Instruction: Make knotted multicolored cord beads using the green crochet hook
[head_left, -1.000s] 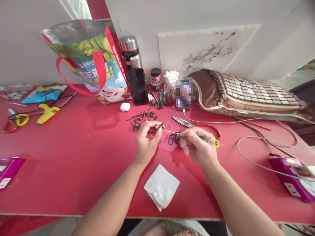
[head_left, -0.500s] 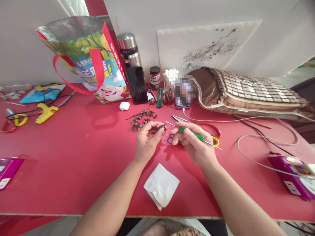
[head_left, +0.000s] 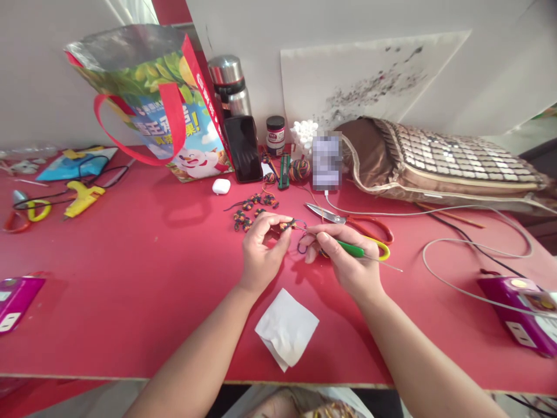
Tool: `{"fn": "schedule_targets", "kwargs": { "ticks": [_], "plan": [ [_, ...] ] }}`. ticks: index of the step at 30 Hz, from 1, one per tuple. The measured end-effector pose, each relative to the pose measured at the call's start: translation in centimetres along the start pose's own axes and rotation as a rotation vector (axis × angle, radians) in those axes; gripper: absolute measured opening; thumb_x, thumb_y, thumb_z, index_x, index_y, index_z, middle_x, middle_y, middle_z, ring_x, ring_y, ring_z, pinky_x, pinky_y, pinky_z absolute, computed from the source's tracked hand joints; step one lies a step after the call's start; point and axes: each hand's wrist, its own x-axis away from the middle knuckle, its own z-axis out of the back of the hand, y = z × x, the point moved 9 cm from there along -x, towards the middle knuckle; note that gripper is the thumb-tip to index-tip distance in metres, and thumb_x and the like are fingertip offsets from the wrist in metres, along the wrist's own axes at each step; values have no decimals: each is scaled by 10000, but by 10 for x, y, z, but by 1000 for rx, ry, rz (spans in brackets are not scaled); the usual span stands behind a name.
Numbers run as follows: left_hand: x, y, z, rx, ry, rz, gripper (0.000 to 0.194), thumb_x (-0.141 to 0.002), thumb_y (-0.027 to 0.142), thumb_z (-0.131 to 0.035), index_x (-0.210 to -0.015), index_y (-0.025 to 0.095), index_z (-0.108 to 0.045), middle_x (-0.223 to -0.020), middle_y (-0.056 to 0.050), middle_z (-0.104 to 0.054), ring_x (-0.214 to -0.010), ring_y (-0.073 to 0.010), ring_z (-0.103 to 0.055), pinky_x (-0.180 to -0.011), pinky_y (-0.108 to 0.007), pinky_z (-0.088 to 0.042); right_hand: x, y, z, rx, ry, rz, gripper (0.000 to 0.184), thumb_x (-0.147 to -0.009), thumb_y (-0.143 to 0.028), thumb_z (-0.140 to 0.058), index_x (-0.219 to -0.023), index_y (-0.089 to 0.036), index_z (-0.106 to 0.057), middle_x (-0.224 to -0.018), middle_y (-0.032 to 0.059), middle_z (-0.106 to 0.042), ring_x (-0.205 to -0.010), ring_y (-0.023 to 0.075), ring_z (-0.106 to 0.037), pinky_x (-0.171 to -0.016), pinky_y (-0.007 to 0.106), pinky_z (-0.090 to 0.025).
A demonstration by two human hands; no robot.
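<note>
Between thumb and fingers, my left hand pinches a small knotted cord piece in dark, orange and green strands. My right hand grips a crochet hook with a green handle, a thin metal shaft sticking out at each end. The hook's front tip reaches the cord piece; whether it has passed through a loop I cannot tell. Loose dark cord loops between the hands. Beyond my left hand lie several similar knotted pieces. Scissors with red and yellow handles lie partly behind my right hand.
A folded white tissue lies before me on the red table. At the back stand a printed bag, a steel flask, a dark phone and a yarn ball. A white cable curves across the right side.
The crochet hook's tip has moved up to the cord piece, and its handle has turned and slid deeper into my right hand. My left hand stays nearly still.
</note>
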Motion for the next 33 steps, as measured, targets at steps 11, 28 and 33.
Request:
{"fn": "schedule_targets", "kwargs": {
  "ticks": [11,28,33],
  "plan": [
    [1,0,-2,-10,-18,-21,90,-919,230,-687,-993,190,-717,-981,-52,-673,-866,-145,-661,-733,-246,-563,0,-4,1,31,37,23,114,-954,-248,-690,-1011,-208,-781,-812,43,-785,-613,176,-724,-625,337,-619],
    [-4,-4,-14,205,-166,192,157,-932,308,-690,-1037,224,-772,-917,-23,-659,-678,-107,-643,-696,-251,-575,0,2,7,-96,39,-24,104,-945,-234,-697,-975,-216,-794,-812,39,-783,-583,166,-687,-592,343,-596],
    [-5,-3,-14,206,-168,182,143,-924,284,-696,-1027,221,-773,-919,-24,-663,-695,-114,-646,-716,-259,-576,0,3,6,-52,36,-44,112,-921,-294,-727,-945,-203,-787,-807,52,-787,-568,176,-684,-577,355,-602]
  ]
}}
